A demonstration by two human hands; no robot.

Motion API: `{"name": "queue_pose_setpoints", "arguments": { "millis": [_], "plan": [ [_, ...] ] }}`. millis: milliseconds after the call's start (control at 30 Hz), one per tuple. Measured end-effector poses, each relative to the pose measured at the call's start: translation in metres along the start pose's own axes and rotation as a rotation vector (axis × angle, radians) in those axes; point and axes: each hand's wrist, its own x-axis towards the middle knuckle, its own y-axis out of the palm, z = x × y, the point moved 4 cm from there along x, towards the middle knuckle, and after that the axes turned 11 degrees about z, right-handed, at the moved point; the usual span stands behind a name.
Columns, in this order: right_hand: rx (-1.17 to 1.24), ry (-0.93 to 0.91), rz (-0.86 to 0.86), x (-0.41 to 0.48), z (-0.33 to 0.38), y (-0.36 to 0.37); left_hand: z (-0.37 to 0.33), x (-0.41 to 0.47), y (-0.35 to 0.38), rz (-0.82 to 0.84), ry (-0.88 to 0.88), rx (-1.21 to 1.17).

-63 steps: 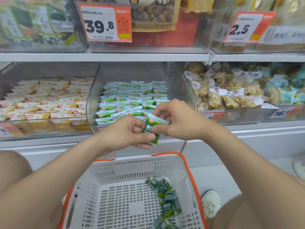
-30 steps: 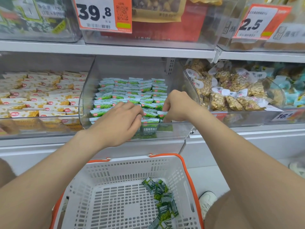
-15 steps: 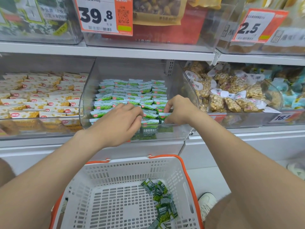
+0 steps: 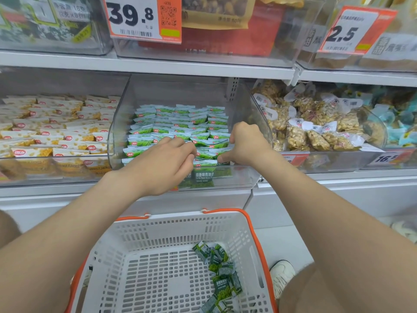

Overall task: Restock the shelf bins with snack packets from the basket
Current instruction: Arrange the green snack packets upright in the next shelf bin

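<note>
A clear shelf bin (image 4: pixel 239 179) holds rows of green snack packets (image 4: pixel 180 118). Both my hands are inside its front edge. My left hand (image 4: pixel 164 166) lies over the front row, its bent fingertips touching the packets. My right hand (image 4: pixel 247 144) is curled, thumb and fingers pinching a green packet (image 4: pixel 223 164) at the front right of the row. Another packet (image 4: pixel 204 176) stands upright against the bin's front wall. Below, the white basket (image 4: pixel 180 219) with orange handles holds several green packets (image 4: pixel 223 274) in its right half.
A bin of white-and-yellow packets (image 4: pixel 56 132) sits to the left, and a bin of bagged nuts (image 4: pixel 316 127) to the right. The upper shelf (image 4: pixel 158 64) with price tags hangs close overhead. My white shoe (image 4: pixel 282 274) is beside the basket on the floor.
Two seconds ago both hands held one green packet above the basket. They have since moved into the bin and stayed at its front row, shifting only slightly.
</note>
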Motion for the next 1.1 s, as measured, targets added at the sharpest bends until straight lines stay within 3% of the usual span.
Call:
{"name": "queue_pose_setpoints", "arguments": {
  "millis": [100,200,333,400,467,600,700,800,933,1100],
  "plan": [
    [-0.001,-0.018,0.053,-0.004,0.003,0.001,-0.001,-0.002,-0.001,-0.052,-0.02,0.016],
    [-0.002,-0.062,0.037,-0.011,0.002,-0.003,-0.012,-0.008,-0.005,-0.225,-0.012,0.078],
    [-0.035,-0.221,-0.172,-0.047,0.011,-0.015,-0.045,-0.024,-0.014,-0.489,0.157,0.042],
    [-0.011,-0.319,-0.11,-0.074,0.022,-0.013,-0.06,-0.035,-0.005,-0.514,0.259,-0.058],
    [-0.103,-0.369,0.049,-0.099,0.026,-0.001,-0.074,-0.042,0.02,-0.369,0.283,-0.117],
    [-0.405,-0.332,0.491,-0.122,0.003,0.062,-0.085,-0.035,0.107,0.292,0.203,-0.059],
    [-0.499,-0.301,0.728,-0.131,-0.02,0.117,-0.09,-0.037,0.172,0.59,0.188,-0.081],
    [-0.566,-0.296,0.891,-0.139,-0.04,0.156,-0.099,-0.044,0.236,0.798,0.181,-0.096],
    [-0.564,-0.304,0.952,-0.141,-0.06,0.184,-0.113,-0.058,0.316,1.059,0.176,-0.08],
    [-0.599,-0.328,0.987,-0.135,-0.074,0.205,-0.145,-0.057,0.394,1.103,0.152,-0.266]
  ]
}}
